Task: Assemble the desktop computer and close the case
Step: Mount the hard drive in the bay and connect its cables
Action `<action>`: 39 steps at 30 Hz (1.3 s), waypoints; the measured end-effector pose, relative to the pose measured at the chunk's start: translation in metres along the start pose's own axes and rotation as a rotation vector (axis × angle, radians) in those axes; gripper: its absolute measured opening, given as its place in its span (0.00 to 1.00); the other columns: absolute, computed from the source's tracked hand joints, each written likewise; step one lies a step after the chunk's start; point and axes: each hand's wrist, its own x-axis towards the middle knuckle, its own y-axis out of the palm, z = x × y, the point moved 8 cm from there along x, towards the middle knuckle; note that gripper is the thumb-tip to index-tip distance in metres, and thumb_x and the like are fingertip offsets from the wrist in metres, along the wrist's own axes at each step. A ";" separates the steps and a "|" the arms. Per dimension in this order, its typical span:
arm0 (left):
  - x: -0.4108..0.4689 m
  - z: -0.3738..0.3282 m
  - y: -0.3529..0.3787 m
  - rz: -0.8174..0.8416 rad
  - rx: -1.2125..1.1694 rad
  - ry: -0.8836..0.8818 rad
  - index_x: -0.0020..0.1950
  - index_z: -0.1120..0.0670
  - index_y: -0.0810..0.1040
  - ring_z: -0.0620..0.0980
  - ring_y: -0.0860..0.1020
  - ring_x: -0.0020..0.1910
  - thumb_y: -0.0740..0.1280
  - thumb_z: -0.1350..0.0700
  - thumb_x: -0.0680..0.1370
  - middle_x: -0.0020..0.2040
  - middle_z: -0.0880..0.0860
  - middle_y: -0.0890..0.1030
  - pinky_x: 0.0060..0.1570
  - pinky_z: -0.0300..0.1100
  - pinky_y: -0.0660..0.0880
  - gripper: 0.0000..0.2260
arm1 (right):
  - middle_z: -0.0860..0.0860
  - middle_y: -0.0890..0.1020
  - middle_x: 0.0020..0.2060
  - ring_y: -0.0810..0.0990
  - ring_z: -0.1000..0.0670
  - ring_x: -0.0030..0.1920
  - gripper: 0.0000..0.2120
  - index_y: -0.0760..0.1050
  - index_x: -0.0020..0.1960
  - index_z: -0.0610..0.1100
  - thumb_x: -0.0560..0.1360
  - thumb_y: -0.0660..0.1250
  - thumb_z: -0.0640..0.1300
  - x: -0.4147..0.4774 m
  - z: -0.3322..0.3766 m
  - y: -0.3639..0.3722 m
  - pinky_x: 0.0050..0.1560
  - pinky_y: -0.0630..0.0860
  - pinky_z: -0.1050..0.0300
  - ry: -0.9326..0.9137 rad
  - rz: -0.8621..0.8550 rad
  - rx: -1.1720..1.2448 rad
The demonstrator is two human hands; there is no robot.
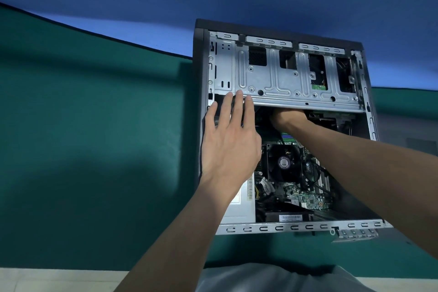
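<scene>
An open desktop case lies on its side on a green table, its side panel off. A silver drive cage spans the far half. Below it the motherboard shows, with a black CPU fan. My left hand lies flat with straight fingers, the fingertips touching the cage's near left edge. My right hand reaches under the cage's near edge; its fingers are hidden there, so its hold cannot be told.
The green table surface stretches left of the case, with a blue wall behind. A grey power supply sits in the case's near left corner. A small metal bracket lies by the case's near right edge.
</scene>
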 end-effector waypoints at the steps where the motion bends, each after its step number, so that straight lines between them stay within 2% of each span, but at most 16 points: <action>1: 0.000 0.000 0.000 0.002 -0.001 -0.001 0.77 0.57 0.62 0.55 0.60 0.77 0.56 0.48 0.80 0.77 0.56 0.65 0.73 0.53 0.52 0.27 | 0.40 0.66 0.71 0.64 0.41 0.71 0.19 0.64 0.71 0.37 0.83 0.51 0.41 0.001 -0.001 0.002 0.70 0.61 0.50 -0.008 0.029 -0.042; 4: -0.001 0.000 0.000 0.006 -0.007 0.001 0.78 0.57 0.62 0.55 0.60 0.77 0.56 0.48 0.80 0.77 0.56 0.64 0.73 0.53 0.52 0.27 | 0.38 0.68 0.69 0.65 0.39 0.70 0.19 0.64 0.71 0.34 0.83 0.49 0.40 0.002 0.002 0.007 0.69 0.60 0.48 -0.062 0.095 -0.113; 7: -0.001 -0.001 0.001 0.011 -0.007 0.001 0.77 0.57 0.62 0.55 0.60 0.77 0.56 0.49 0.80 0.77 0.56 0.65 0.73 0.54 0.52 0.27 | 0.39 0.70 0.68 0.67 0.39 0.68 0.17 0.67 0.69 0.37 0.82 0.52 0.39 -0.002 0.008 0.003 0.66 0.65 0.48 -0.032 -0.028 -0.224; 10: -0.001 -0.001 0.001 0.018 0.006 0.008 0.78 0.57 0.61 0.54 0.59 0.77 0.55 0.49 0.80 0.77 0.56 0.64 0.73 0.53 0.50 0.27 | 0.39 0.75 0.62 0.73 0.39 0.62 0.15 0.72 0.64 0.37 0.80 0.55 0.37 -0.010 0.015 -0.003 0.59 0.72 0.46 -0.060 -0.127 -0.247; 15: 0.001 -0.004 0.002 0.052 0.041 0.024 0.79 0.57 0.57 0.54 0.56 0.78 0.51 0.49 0.81 0.79 0.55 0.61 0.74 0.53 0.49 0.27 | 0.40 0.81 0.53 0.80 0.39 0.52 0.12 0.76 0.56 0.38 0.77 0.61 0.43 -0.038 0.013 -0.012 0.49 0.77 0.52 -0.040 -0.100 -0.069; 17: 0.002 -0.005 0.002 0.066 0.055 0.021 0.79 0.56 0.57 0.54 0.56 0.78 0.52 0.50 0.81 0.78 0.55 0.61 0.74 0.54 0.51 0.27 | 0.40 0.81 0.49 0.80 0.38 0.50 0.12 0.77 0.53 0.40 0.74 0.64 0.46 -0.060 0.008 -0.021 0.44 0.75 0.53 -0.051 -0.203 0.039; 20: 0.002 -0.007 0.001 0.079 0.083 0.011 0.79 0.56 0.58 0.54 0.57 0.77 0.52 0.49 0.81 0.78 0.54 0.62 0.73 0.53 0.52 0.26 | 0.43 0.81 0.48 0.80 0.39 0.49 0.10 0.79 0.51 0.45 0.75 0.62 0.47 -0.094 -0.002 -0.030 0.45 0.76 0.51 -0.195 -0.351 0.217; 22: 0.004 -0.011 0.001 0.091 0.080 -0.007 0.79 0.56 0.57 0.54 0.55 0.78 0.53 0.48 0.82 0.79 0.55 0.60 0.74 0.53 0.51 0.26 | 0.46 0.81 0.44 0.79 0.42 0.46 0.09 0.79 0.46 0.44 0.76 0.61 0.46 -0.113 -0.020 -0.036 0.44 0.76 0.52 -0.270 -0.395 0.307; 24: 0.008 -0.019 -0.001 0.095 0.047 -0.052 0.79 0.59 0.57 0.56 0.53 0.78 0.53 0.47 0.83 0.79 0.57 0.58 0.75 0.52 0.48 0.27 | 0.46 0.81 0.40 0.78 0.42 0.44 0.07 0.78 0.43 0.43 0.75 0.63 0.43 -0.133 -0.045 -0.048 0.43 0.74 0.52 -0.289 -0.521 0.306; 27: 0.015 -0.053 0.000 0.098 0.005 -0.039 0.78 0.60 0.58 0.57 0.51 0.79 0.52 0.47 0.84 0.79 0.59 0.56 0.76 0.51 0.48 0.26 | 0.45 0.83 0.44 0.78 0.42 0.48 0.05 0.82 0.43 0.39 0.73 0.68 0.39 -0.159 -0.100 -0.065 0.49 0.73 0.50 -0.158 -0.829 0.273; 29: 0.023 -0.084 0.003 0.110 -0.044 0.016 0.78 0.60 0.58 0.56 0.51 0.79 0.51 0.47 0.84 0.80 0.58 0.56 0.76 0.49 0.48 0.26 | 0.43 0.81 0.53 0.75 0.41 0.57 0.06 0.82 0.48 0.38 0.74 0.67 0.38 -0.162 -0.136 -0.060 0.55 0.70 0.48 -0.025 -0.878 0.335; 31: 0.032 -0.118 0.009 0.126 -0.101 0.059 0.78 0.59 0.58 0.54 0.53 0.79 0.50 0.46 0.84 0.80 0.57 0.56 0.76 0.48 0.48 0.26 | 0.44 0.76 0.62 0.72 0.44 0.63 0.11 0.79 0.56 0.37 0.76 0.64 0.39 -0.155 -0.162 -0.045 0.63 0.66 0.52 -0.005 -0.782 0.558; 33: 0.043 -0.152 0.019 0.167 -0.177 0.081 0.79 0.57 0.57 0.53 0.52 0.79 0.50 0.46 0.84 0.80 0.56 0.56 0.76 0.48 0.49 0.25 | 0.48 0.76 0.63 0.73 0.50 0.63 0.12 0.78 0.59 0.38 0.77 0.65 0.39 -0.150 -0.180 -0.035 0.65 0.64 0.61 -0.048 -0.734 0.862; 36: 0.060 -0.191 0.038 0.235 -0.253 0.045 0.80 0.54 0.55 0.51 0.48 0.79 0.49 0.44 0.84 0.81 0.54 0.54 0.76 0.49 0.45 0.26 | 0.53 0.82 0.55 0.78 0.58 0.56 0.09 0.81 0.55 0.42 0.76 0.66 0.38 -0.142 -0.205 -0.026 0.60 0.70 0.66 -0.061 -0.672 1.254; 39: 0.073 -0.213 0.055 0.272 -0.235 -0.067 0.80 0.55 0.51 0.53 0.41 0.79 0.45 0.38 0.83 0.81 0.54 0.48 0.74 0.55 0.37 0.31 | 0.47 0.84 0.46 0.84 0.51 0.48 0.06 0.80 0.50 0.42 0.78 0.64 0.36 -0.127 -0.235 -0.005 0.52 0.78 0.57 0.032 -0.518 1.655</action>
